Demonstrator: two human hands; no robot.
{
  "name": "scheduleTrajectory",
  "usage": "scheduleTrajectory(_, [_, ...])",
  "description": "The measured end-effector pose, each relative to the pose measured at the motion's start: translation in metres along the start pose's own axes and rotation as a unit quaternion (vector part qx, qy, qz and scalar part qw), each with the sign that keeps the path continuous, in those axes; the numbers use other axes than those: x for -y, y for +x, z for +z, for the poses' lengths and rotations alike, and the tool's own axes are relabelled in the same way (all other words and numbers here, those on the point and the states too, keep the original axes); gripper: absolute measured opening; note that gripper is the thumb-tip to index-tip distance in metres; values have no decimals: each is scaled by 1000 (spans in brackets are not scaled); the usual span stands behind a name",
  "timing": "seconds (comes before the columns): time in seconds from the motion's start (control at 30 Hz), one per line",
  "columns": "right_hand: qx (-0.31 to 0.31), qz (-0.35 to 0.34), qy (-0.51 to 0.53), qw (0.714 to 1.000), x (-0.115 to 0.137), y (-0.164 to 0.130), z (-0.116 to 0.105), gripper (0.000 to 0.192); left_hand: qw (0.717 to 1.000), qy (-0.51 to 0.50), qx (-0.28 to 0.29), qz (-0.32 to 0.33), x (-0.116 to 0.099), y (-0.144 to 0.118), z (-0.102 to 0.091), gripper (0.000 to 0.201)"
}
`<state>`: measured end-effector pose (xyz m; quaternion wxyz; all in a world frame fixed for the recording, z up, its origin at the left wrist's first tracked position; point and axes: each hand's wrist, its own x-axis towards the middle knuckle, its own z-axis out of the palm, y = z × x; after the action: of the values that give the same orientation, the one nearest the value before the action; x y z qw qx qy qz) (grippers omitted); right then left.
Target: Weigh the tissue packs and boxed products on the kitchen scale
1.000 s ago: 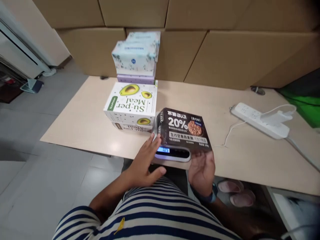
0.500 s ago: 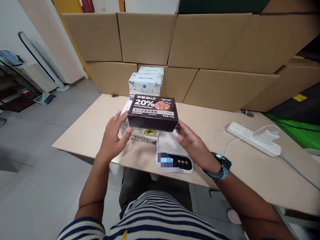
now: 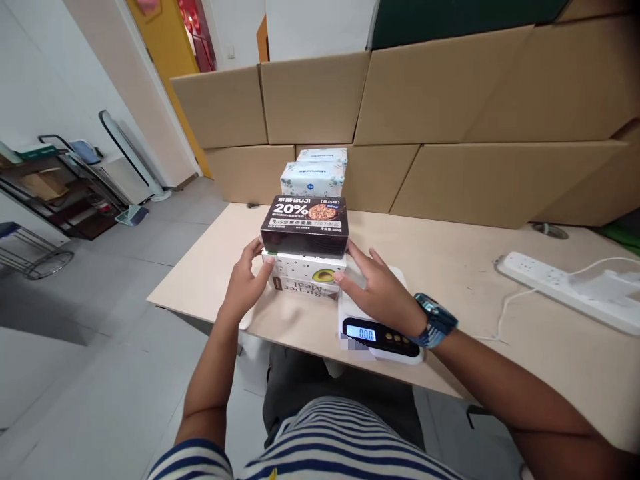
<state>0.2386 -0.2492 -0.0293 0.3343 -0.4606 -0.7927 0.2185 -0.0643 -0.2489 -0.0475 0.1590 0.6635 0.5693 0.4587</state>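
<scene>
A dark box of chocolate oat crisps [image 3: 305,227] lies on top of a white box with an avocado picture [image 3: 295,268], which sits on a box lettered "Su-per Meal" [image 3: 303,288]. My left hand [image 3: 249,280] is against the white box's left end, thumb on its front face. At the right end, my right hand [image 3: 377,287] has its fingers along the side and its thumb by the avocado. Both hands hold the white box between them. Beneath my right hand is a white kitchen scale [image 3: 357,313], its lit display showing zeros.
Packs of tissues [image 3: 314,179] are stacked behind the boxes. A white power strip [image 3: 565,290] with cables lies at the right of the wooden table [image 3: 210,267]. Large cardboard boxes [image 3: 450,100] form a wall at the back.
My hands have moved inward from beside the stack onto the ends of the white box. The dark box now sits squarely on the stack. The camera view has shifted left and up.
</scene>
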Motion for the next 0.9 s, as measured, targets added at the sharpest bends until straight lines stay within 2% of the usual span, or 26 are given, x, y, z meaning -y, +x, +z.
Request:
scheduleTrajectory(0.1, [-16, 13, -11, 1000, 2, -1, 7, 81, 1000, -18, 2, 0, 11, 3, 2, 60])
scheduleTrajectory(0.2, [-30, 37, 13, 999, 0, 2, 4, 88, 998, -55, -2, 16, 22, 7, 7, 58])
scheduleTrajectory(0.33, [-34, 71, 80, 994, -8, 7, -1, 102, 990, -117, -50, 65, 32, 12, 9, 65])
scheduleTrajectory(0.43, [-47, 59, 131, 988, -14, 12, 3, 107, 984, -131, -82, 85, 36, 16, 5, 69])
scheduleTrajectory(0.53, [-86, 46, 183, 978, -19, 25, 11, 112, 986, -121, -67, 96, 34, 25, 5, 71])
scheduleTrajectory(0.63, [-102, 36, 205, 973, -15, 41, 15, 112, 990, -78, -29, 116, 18, 34, 8, 72])
scheduleTrajectory(0.73, [-101, -10, 145, 984, -4, 41, 10, 104, 987, -16, 5, 157, -14, 29, 4, 73])
scheduleTrajectory(0.83, [-173, -68, 87, 979, -1, 15, -6, 104, 971, 11, 22, 238, -55, 2, 2, 83])
scheduleTrajectory(0.9, [-239, -91, 66, 965, -10, -13, -18, 108, 953, 4, 63, 295, -77, -17, 10, 90])
